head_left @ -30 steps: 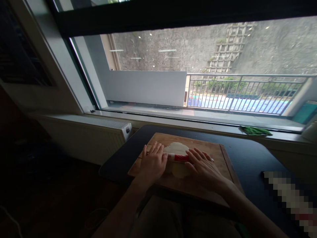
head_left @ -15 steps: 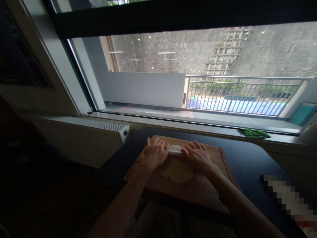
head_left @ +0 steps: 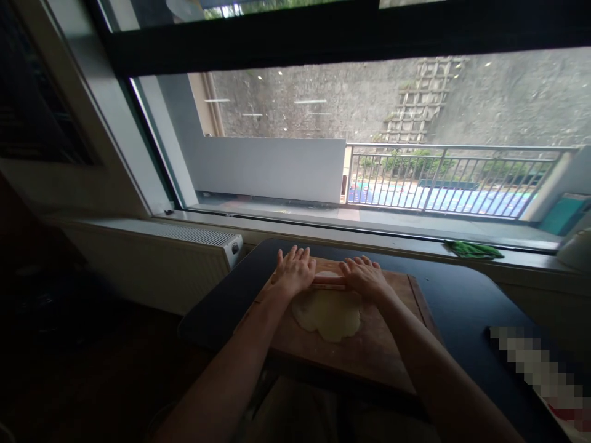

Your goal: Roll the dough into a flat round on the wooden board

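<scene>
"Two ends to that rolling pin (head_left: pixel 329 281) in the head view: what covers them?"

"The left hand (head_left: pixel 296 271) lies over its left end, the right hand (head_left: pixel 364 274) over its right. Both are palm down, fingers stretched out rather than clenched, resting on it without a closed grip. I'd say they sit apart so the pressure spreads evenly."

"Where is the pin?"

"Across the far part of the flat dough (head_left: pixel 329 314), above a wooden board (head_left: pixel 341 361), nearer the far edge of the tabletop (head_left: pixel 457 292) than its near edge. The board probably serves as a firm, flat support."

"Which way does it point?"

"Side to side. Its long axis runs roughly along the far edge, one end toward the tabletop's left edge, the other toward its right."

"And the tips?"

"Hidden; I can't tell their shape."
</scene>
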{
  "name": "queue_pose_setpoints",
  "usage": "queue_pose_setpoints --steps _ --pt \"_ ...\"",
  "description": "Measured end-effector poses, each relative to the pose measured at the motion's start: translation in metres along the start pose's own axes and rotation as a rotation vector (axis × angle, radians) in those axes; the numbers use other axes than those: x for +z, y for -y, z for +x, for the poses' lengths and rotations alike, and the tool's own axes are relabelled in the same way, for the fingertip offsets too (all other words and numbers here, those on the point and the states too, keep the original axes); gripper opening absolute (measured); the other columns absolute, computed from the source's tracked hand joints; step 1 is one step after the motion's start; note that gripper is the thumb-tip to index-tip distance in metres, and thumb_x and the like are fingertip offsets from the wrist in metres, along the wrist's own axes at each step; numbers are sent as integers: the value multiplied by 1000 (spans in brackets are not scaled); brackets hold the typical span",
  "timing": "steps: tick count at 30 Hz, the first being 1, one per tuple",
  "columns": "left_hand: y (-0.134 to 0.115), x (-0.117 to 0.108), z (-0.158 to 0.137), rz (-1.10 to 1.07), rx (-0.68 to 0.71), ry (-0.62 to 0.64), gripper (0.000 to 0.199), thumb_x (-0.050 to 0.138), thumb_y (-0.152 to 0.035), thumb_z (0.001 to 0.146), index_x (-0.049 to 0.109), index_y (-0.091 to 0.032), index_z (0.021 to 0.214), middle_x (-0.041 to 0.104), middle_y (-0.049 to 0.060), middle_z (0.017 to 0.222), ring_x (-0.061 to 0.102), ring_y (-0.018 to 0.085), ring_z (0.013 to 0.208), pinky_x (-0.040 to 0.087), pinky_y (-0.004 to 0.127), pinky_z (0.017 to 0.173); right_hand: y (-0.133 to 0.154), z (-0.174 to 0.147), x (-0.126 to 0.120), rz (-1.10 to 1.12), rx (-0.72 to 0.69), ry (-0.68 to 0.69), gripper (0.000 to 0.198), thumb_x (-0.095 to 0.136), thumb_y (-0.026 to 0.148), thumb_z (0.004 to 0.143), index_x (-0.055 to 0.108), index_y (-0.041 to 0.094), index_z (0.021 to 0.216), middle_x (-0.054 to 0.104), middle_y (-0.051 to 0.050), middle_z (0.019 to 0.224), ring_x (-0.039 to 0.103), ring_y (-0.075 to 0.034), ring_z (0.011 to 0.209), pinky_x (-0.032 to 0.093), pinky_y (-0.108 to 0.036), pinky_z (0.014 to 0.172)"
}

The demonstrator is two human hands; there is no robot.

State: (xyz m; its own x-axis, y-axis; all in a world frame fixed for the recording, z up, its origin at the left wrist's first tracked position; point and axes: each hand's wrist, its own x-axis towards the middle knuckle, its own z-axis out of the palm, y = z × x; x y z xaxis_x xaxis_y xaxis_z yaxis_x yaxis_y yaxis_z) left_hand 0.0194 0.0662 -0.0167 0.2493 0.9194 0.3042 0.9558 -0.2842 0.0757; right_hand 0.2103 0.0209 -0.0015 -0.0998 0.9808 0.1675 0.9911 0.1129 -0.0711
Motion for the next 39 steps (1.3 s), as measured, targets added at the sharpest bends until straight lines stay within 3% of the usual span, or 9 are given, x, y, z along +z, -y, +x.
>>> queue_pose_setpoints --steps 4,7,12,15,19,24,29,34,39 --pt "-1 -2 -6 9 13 -34 56 21 -43 93 37 -13 137 39 8 141 20 25 136 8 54 109 2 -2 4 -3 19 -17 46 19 45 94 52 27 119 51 -9 128 33 -29 127 31 -52 93" --pt "-3 -8 -54 45 79 -168 55 20 -43 94 40 -12 135 41 9 140 19 24 137 3 51 111 7 -43 10 -5 9 -74 52 15 50 93 46 25 127 43 -7 137 22 -27 133 21 -50 102" --pt "-5 -14 -127 54 151 -213 53 26 -38 94 32 -13 140 28 6 147 16 22 137 3 49 112 10 -113 18 -37 -172 -159 57 26 51 92 28 21 140 28 -6 148 16 -23 136 13 -45 108" --pt "-5 -11 -115 46 139 -188 55 24 -41 94 31 -13 141 27 6 147 16 22 138 5 48 112 10 -108 14 -49 -135 -124 57 25 51 92 29 22 140 27 -5 148 15 -23 136 11 -44 108" --pt "-9 -4 -43 37 29 -87 58 19 -46 93 37 -13 137 33 8 144 16 25 137 5 51 111 5 -48 5 -46 34 -44 54 18 50 93 36 22 136 35 -10 143 20 -26 134 19 -50 103" --pt "-14 -3 21 -17 -64 91 57 21 -44 91 38 -15 137 36 8 143 19 25 136 8 55 109 -8 8 -2 -39 14 54 36 36 42 90 49 33 122 46 -7 133 38 -28 123 34 -50 91" --pt "-15 -7 -31 2 40 -94 56 20 -45 93 45 -15 133 43 7 138 18 24 137 3 51 111 -3 -29 3 -23 1 16 46 21 46 93 43 29 129 40 -6 139 24 -27 132 26 -49 99" --pt "-17 -19 -107 22 109 -206 51 25 -40 94 37 -18 138 29 4 146 14 22 138 1 47 112 4 -97 10 20 -93 -46 55 20 52 92 28 27 140 31 -2 146 18 -21 135 16 -43 107" --pt "-18 -15 -87 14 87 -180 52 23 -42 93 42 -17 135 37 4 143 17 23 137 3 47 112 3 -81 7 -10 -32 15 53 16 51 93 33 26 137 34 -4 144 20 -23 134 20 -46 104"
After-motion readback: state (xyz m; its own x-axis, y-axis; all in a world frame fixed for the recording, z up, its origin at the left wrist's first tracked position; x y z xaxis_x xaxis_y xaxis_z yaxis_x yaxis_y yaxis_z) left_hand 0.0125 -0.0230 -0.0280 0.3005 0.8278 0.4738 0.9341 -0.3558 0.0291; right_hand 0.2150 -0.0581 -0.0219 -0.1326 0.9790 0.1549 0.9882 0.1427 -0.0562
